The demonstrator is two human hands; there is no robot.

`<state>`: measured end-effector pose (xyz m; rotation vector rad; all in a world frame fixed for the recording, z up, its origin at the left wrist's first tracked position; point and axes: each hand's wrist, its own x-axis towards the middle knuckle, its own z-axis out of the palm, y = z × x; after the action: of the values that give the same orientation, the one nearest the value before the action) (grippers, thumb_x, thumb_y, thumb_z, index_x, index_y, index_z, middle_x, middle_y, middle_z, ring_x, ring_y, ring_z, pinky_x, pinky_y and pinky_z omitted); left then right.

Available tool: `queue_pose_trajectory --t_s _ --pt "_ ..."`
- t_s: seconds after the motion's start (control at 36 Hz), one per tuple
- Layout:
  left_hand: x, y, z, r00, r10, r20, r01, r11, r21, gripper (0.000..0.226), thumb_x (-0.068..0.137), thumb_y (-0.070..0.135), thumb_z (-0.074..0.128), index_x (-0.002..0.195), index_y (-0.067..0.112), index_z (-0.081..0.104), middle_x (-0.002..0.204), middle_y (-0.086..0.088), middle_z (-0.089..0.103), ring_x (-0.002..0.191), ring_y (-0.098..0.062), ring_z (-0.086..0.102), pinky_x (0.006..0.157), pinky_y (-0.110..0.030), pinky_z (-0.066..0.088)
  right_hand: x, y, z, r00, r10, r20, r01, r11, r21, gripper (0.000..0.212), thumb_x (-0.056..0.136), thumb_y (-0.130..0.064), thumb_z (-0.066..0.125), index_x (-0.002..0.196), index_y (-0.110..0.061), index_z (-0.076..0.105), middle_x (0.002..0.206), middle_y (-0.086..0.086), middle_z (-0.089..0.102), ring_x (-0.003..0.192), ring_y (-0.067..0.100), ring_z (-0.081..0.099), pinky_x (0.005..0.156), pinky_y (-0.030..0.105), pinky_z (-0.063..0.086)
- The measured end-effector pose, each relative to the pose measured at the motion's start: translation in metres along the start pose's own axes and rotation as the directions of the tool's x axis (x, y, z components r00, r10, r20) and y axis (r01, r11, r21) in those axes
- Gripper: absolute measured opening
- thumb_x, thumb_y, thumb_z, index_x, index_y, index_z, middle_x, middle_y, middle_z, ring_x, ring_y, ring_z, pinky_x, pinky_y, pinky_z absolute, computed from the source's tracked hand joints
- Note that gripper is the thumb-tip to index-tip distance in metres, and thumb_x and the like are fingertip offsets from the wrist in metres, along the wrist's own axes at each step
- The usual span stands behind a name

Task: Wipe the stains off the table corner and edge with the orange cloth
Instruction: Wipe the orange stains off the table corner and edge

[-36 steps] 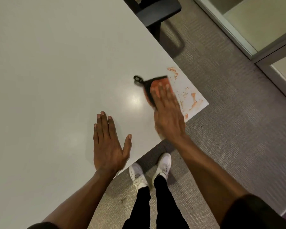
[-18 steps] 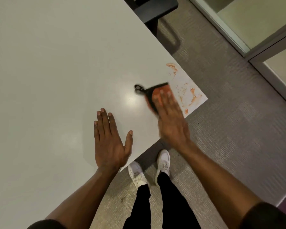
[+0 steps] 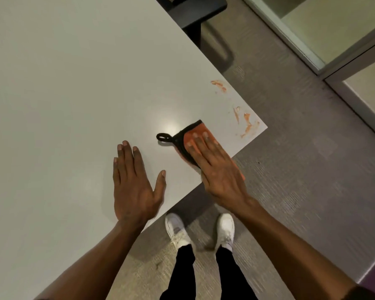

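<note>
1. Under my right hand point(image 3: 219, 172) lies the orange cloth point(image 3: 196, 129), my fingers flat and pressing it onto the worktop point(image 3: 74, 83); nothing is pinched in this grip.
2. Just beyond my fingertips the cloth's black-trimmed edge shows, with its black loop point(image 3: 164, 137) sticking out to the left.
3. Past the cloth, toward the corner, orange stains point(image 3: 246, 124) streak the surface; another smear point(image 3: 219, 85) sits further along the edge.
4. Left of the cloth, my left hand point(image 3: 134, 187) rests palm-down, fingers spread, holding nothing.
</note>
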<state>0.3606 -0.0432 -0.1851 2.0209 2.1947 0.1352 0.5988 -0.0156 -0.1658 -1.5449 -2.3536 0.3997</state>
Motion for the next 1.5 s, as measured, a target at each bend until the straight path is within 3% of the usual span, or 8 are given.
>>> queue_pose_trajectory --t_s 0.19,0.33,0.47,0.61,0.75,1.0,1.22,1.5 --pt "-0.003 0.002 -0.002 1.0 0.0 0.005 0.0 1.0 0.012 0.095 0.112 0.071 0.027 0.18 0.006 0.012 0.19 -0.013 -0.003 0.177 -0.026 -0.007 0.144 -0.048 0.004 0.047 0.055 -0.017 0.978 0.18 -0.108 -0.175 0.983 0.054 0.08 0.095 0.005 0.063 0.166 -0.004 0.028 0.175 0.021 0.024 0.164 0.044 0.015 0.136 0.055 0.013" --pt "-0.002 0.013 0.001 1.0 -0.031 0.001 0.031 1.0 -0.003 0.091 0.114 0.062 0.028 0.178 0.0 0.01 0.189 -0.018 -0.002 0.177 -0.03 -0.008 0.144 -0.051 0.001 0.015 0.015 -0.002 0.996 0.039 -0.079 -0.033 0.996 0.078 0.075 0.098 0.006 0.054 0.167 0.0 0.025 0.176 0.021 0.02 0.166 0.04 0.012 0.134 0.057 0.018" --pt "0.001 0.048 0.006 0.973 -0.229 -0.001 0.228 0.97 -0.088 0.086 0.116 0.056 0.022 0.178 -0.002 0.004 0.189 -0.018 -0.007 0.177 -0.029 -0.011 0.143 -0.052 -0.002 -0.013 0.006 0.002 0.997 -0.073 0.033 0.071 0.995 0.067 0.087 0.09 -0.003 0.045 0.171 -0.01 0.014 0.18 0.013 0.009 0.168 0.029 -0.002 0.138 0.047 0.007" --pt "-0.001 0.057 0.01 0.96 -0.276 -0.037 0.273 0.959 -0.08 0.089 0.117 0.063 0.018 0.179 0.001 0.004 0.189 -0.016 -0.006 0.177 -0.026 -0.011 0.143 -0.051 -0.001 0.028 0.056 -0.023 0.994 0.095 -0.045 -0.092 0.994 0.065 0.08 0.095 0.009 0.057 0.168 -0.006 0.027 0.177 0.016 0.023 0.166 0.036 0.012 0.136 0.05 0.016" --pt "-0.002 0.056 0.013 0.958 -0.278 -0.073 0.272 0.958 -0.086 0.085 0.118 0.061 0.017 0.178 0.001 0.009 0.19 -0.016 0.0 0.177 -0.025 -0.006 0.144 -0.05 0.001 0.045 0.061 -0.026 0.986 0.162 -0.042 -0.16 0.986 0.054 0.088 0.09 0.006 0.059 0.169 -0.005 0.021 0.178 0.018 0.016 0.167 0.037 0.005 0.137 0.051 0.01" --pt "-0.001 0.057 0.014 0.954 -0.286 -0.095 0.277 0.956 -0.098 0.077 0.118 0.05 0.02 0.179 0.004 0.01 0.19 -0.013 0.002 0.178 -0.023 -0.005 0.144 -0.05 0.003 -0.003 0.019 0.003 0.965 -0.222 0.142 0.221 0.975 0.022 0.093 0.087 -0.008 0.045 0.171 -0.009 0.005 0.18 0.015 0.004 0.168 0.032 -0.003 0.137 0.05 0.012" --pt "-0.001 0.058 0.014 0.949 -0.298 -0.105 0.288 0.952 -0.1 0.085 0.117 0.06 0.027 0.178 0.003 0.015 0.19 -0.014 0.006 0.178 -0.022 -0.003 0.144 -0.05 0.004 0.068 0.095 -0.035 0.994 0.113 -0.008 -0.113 0.994 0.01 0.089 0.092 0.006 0.057 0.17 -0.007 0.016 0.18 0.013 0.011 0.168 0.034 0.001 0.137 0.049 0.009" --pt "0.0 0.059 0.013 0.949 -0.294 -0.116 0.285 0.955 -0.088 0.087 0.115 0.059 0.031 0.177 0.0 0.018 0.189 -0.017 0.008 0.178 -0.027 0.001 0.143 -0.053 0.007 -0.017 0.048 -0.017 0.989 -0.092 0.12 0.085 0.994 0.062 0.09 0.082 -0.005 0.028 0.171 -0.008 0.011 0.18 0.014 0.005 0.168 0.032 0.0 0.136 0.053 0.016"
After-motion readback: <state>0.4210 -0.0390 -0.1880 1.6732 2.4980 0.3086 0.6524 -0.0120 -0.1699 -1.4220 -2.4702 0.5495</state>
